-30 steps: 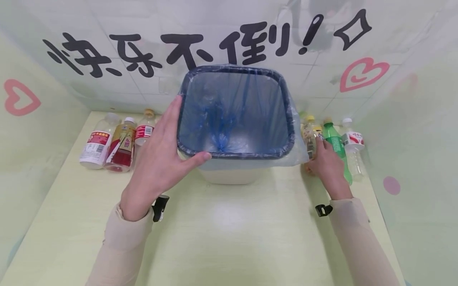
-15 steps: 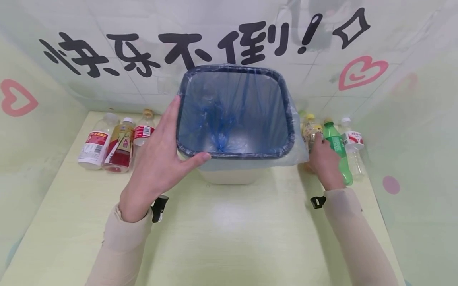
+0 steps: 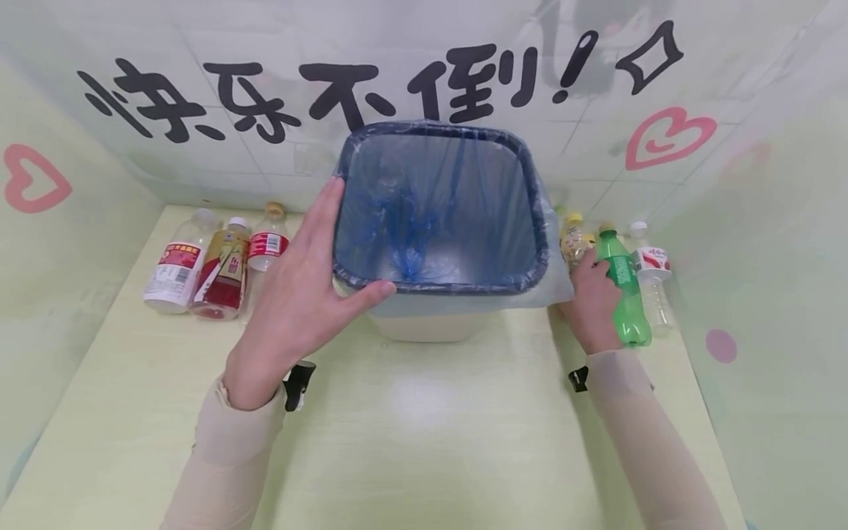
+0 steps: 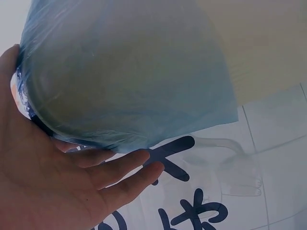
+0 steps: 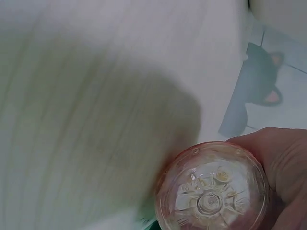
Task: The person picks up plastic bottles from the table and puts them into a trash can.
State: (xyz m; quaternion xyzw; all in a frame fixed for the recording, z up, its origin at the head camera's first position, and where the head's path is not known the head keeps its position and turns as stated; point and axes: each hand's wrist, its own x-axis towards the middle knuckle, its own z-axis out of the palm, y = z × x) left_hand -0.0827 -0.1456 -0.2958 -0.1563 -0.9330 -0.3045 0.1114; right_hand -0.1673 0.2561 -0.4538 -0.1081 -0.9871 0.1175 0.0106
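A pale desk (image 3: 411, 412) carries everything. Going outward: a bottle (image 5: 211, 201) is held in the right hand (image 3: 592, 313), fingers clamped round it, just right of the bin (image 3: 427, 329). Its base is seen end-on in the right wrist view, so the long axis is judged to run roughly along the forearm, base toward the person, neck away. Desk contact can't be confirmed.

Key relation: the bin's upward-facing mouth is placed left of and above those fingers, with the bin wall and the bag's (image 3: 561, 283) loose overhang between.

The left hand (image 3: 291, 294) is set against the bin's opposite side, far from the held bottle: fingers straight along the outside, thumb apart at the near rim.

A green bottle (image 3: 632, 316) is laid just right of the right hand, a clear bottle (image 3: 656, 294) past it. Three bottles (image 3: 221, 287) are grouped left of the left hand. A yellow cap (image 3: 574, 218) is seen beyond the right knuckles; owner can't be told. Back wall (image 3: 397, 29) is lettered in black.
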